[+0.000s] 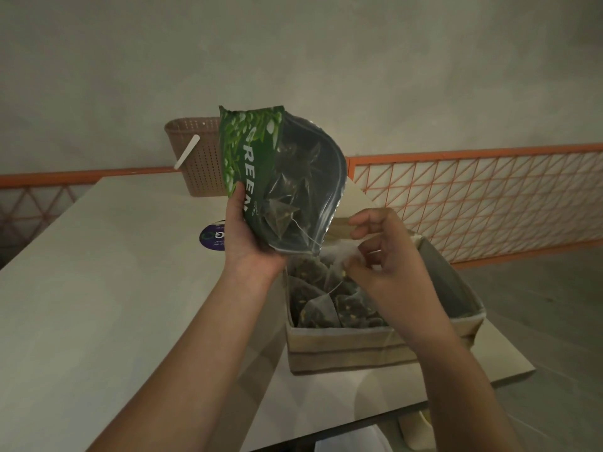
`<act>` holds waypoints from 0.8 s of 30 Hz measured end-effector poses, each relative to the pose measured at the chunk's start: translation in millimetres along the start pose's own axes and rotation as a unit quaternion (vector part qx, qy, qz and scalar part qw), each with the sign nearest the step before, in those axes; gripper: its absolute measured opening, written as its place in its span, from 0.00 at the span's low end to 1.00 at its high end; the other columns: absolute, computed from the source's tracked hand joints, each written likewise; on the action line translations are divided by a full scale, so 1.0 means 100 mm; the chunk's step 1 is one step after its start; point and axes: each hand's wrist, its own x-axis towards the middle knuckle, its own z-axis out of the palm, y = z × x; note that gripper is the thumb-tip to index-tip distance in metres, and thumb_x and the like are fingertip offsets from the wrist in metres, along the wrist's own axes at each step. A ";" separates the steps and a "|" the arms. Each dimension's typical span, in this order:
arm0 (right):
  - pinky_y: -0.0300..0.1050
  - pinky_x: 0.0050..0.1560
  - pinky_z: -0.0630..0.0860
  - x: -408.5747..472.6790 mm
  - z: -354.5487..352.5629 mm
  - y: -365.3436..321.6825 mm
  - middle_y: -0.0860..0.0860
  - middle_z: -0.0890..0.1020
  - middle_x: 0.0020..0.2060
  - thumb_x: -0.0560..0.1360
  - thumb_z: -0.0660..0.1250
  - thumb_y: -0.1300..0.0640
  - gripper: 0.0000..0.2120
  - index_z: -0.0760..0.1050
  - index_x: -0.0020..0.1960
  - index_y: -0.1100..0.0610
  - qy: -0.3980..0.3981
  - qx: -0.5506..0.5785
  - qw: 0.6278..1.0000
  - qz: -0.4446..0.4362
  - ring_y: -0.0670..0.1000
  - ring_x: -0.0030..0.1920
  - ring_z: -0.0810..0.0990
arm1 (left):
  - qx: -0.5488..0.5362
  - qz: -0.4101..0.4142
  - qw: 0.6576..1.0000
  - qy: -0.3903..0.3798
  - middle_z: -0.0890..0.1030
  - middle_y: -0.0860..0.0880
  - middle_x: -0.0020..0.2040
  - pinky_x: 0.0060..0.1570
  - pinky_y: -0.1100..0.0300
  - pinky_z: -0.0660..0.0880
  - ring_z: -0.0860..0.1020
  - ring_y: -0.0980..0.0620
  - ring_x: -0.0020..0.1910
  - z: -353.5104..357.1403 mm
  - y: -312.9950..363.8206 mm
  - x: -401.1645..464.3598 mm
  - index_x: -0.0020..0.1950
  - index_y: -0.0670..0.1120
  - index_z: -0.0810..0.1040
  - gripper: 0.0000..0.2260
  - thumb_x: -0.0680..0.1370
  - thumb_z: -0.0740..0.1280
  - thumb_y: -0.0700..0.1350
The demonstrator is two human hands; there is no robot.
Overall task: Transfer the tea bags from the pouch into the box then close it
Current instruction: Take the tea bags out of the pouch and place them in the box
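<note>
Pale table (98,288), orange mesh railing (473,197)

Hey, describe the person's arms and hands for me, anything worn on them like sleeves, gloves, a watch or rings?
Both arms are bare from the bottom edge of the view up: no sleeves, gloves, watch or bracelet show. The left hand and the right hand are bare too. I see no rings, though the dim light makes small details hard to tell.

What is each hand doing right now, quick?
Left hand: closed around the green pouch, holding it tilted over the box.
Right hand: fingers pinched on a tea bag above the box.
</note>
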 end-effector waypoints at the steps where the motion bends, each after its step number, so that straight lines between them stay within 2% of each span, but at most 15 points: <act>1: 0.31 0.43 0.74 0.00 0.00 0.02 0.44 0.74 0.50 0.74 0.67 0.70 0.20 0.74 0.51 0.45 -0.020 -0.040 0.999 0.002 0.40 0.43 0.75 | -0.001 -0.001 1.000 -0.001 0.80 0.39 0.67 0.67 0.41 0.73 0.77 0.37 0.68 0.00 0.00 0.00 0.70 0.46 0.79 0.26 0.81 0.62 0.62; 3: 0.28 0.47 0.71 0.01 0.00 0.08 0.43 0.74 0.50 0.76 0.65 0.67 0.17 0.78 0.48 0.44 -0.059 -0.146 0.987 0.005 0.37 0.47 0.73 | -0.002 -0.003 1.000 -0.001 0.81 0.39 0.67 0.65 0.41 0.74 0.77 0.37 0.68 0.01 -0.01 -0.02 0.69 0.46 0.80 0.25 0.81 0.62 0.62; 5: 0.30 0.51 0.69 0.01 0.00 0.11 0.43 0.76 0.50 0.77 0.64 0.65 0.16 0.82 0.50 0.45 -0.060 -0.196 0.979 -0.007 0.39 0.50 0.73 | -0.001 -0.005 1.000 0.003 0.81 0.39 0.66 0.65 0.41 0.74 0.77 0.37 0.68 0.01 -0.01 -0.02 0.69 0.46 0.80 0.25 0.80 0.62 0.62; 9: 0.30 0.46 0.73 -0.01 0.04 0.04 0.43 0.79 0.46 0.76 0.66 0.60 0.11 0.82 0.53 0.47 0.026 -0.121 0.992 -0.033 0.41 0.46 0.76 | 0.004 0.002 1.000 0.007 0.80 0.40 0.68 0.69 0.41 0.72 0.77 0.38 0.69 0.00 0.01 -0.01 0.71 0.47 0.79 0.25 0.81 0.62 0.62; 10: 0.34 0.47 0.75 -0.02 0.05 0.03 0.41 0.79 0.46 0.75 0.66 0.55 0.09 0.82 0.51 0.46 0.041 -0.114 0.992 -0.034 0.41 0.46 0.77 | 0.003 0.001 1.000 0.007 0.80 0.40 0.68 0.68 0.42 0.73 0.77 0.38 0.69 0.01 0.02 -0.01 0.71 0.47 0.79 0.25 0.81 0.62 0.61; 11: 0.42 0.51 0.76 -0.02 0.05 0.04 0.40 0.80 0.46 0.74 0.66 0.50 0.07 0.82 0.49 0.44 0.049 -0.125 0.991 -0.024 0.41 0.47 0.77 | 0.003 0.001 1.000 0.007 0.80 0.40 0.68 0.67 0.42 0.74 0.77 0.38 0.69 0.01 0.02 -0.01 0.71 0.47 0.79 0.25 0.81 0.62 0.61; 13: 0.51 0.61 0.70 0.00 0.04 0.07 0.38 0.79 0.49 0.72 0.67 0.44 0.07 0.81 0.48 0.42 0.017 -0.215 0.976 0.016 0.43 0.53 0.76 | 0.002 -0.002 1.000 0.008 0.80 0.41 0.68 0.67 0.42 0.74 0.77 0.38 0.69 0.02 0.03 -0.02 0.71 0.47 0.79 0.25 0.81 0.62 0.62; 15: 0.50 0.63 0.59 0.00 0.03 0.08 0.40 0.75 0.55 0.74 0.69 0.47 0.06 0.80 0.51 0.41 -0.037 -0.335 0.940 0.060 0.48 0.62 0.71 | 0.000 -0.005 1.000 0.005 0.80 0.42 0.68 0.68 0.42 0.73 0.77 0.39 0.69 0.03 0.04 -0.03 0.72 0.48 0.78 0.26 0.81 0.62 0.62; 16: 0.49 0.62 0.56 0.01 0.04 0.08 0.41 0.74 0.57 0.74 0.69 0.50 0.08 0.79 0.52 0.41 -0.044 -0.353 0.932 0.069 0.48 0.64 0.69 | 0.001 -0.004 1.000 0.005 0.80 0.42 0.68 0.67 0.43 0.74 0.77 0.39 0.69 0.03 0.05 -0.04 0.72 0.48 0.78 0.26 0.81 0.62 0.62; 18: 0.46 0.61 0.55 0.01 0.07 0.06 0.43 0.72 0.58 0.73 0.70 0.56 0.12 0.76 0.53 0.41 -0.020 -0.307 0.950 0.045 0.49 0.64 0.68 | 0.002 -0.005 1.000 0.003 0.81 0.42 0.67 0.65 0.43 0.75 0.77 0.40 0.68 0.03 0.06 -0.04 0.72 0.48 0.78 0.25 0.81 0.62 0.62; 20: 0.51 0.65 0.65 0.03 0.11 0.00 0.45 0.73 0.56 0.72 0.69 0.60 0.14 0.74 0.51 0.43 0.025 -0.205 0.978 -0.007 0.50 0.61 0.71 | 0.002 -0.008 1.000 0.001 0.81 0.41 0.67 0.66 0.41 0.74 0.77 0.39 0.68 0.04 0.05 -0.07 0.72 0.47 0.78 0.26 0.81 0.62 0.62; 22: 0.51 0.61 0.72 0.06 0.17 -0.06 0.46 0.73 0.54 0.72 0.69 0.62 0.12 0.76 0.49 0.47 0.054 -0.139 0.988 -0.049 0.49 0.59 0.73 | 0.004 -0.013 1.000 0.002 0.81 0.39 0.67 0.66 0.39 0.73 0.77 0.37 0.68 0.07 0.04 -0.09 0.72 0.47 0.78 0.27 0.80 0.62 0.63; 24: 0.47 0.61 0.73 0.10 0.23 -0.10 0.47 0.72 0.55 0.73 0.71 0.58 0.10 0.79 0.53 0.48 0.065 -0.141 0.985 -0.071 0.49 0.58 0.73 | 0.016 -0.006 1.000 0.018 0.81 0.39 0.66 0.59 0.43 0.78 0.79 0.38 0.66 0.08 0.02 -0.10 0.72 0.46 0.78 0.27 0.81 0.61 0.63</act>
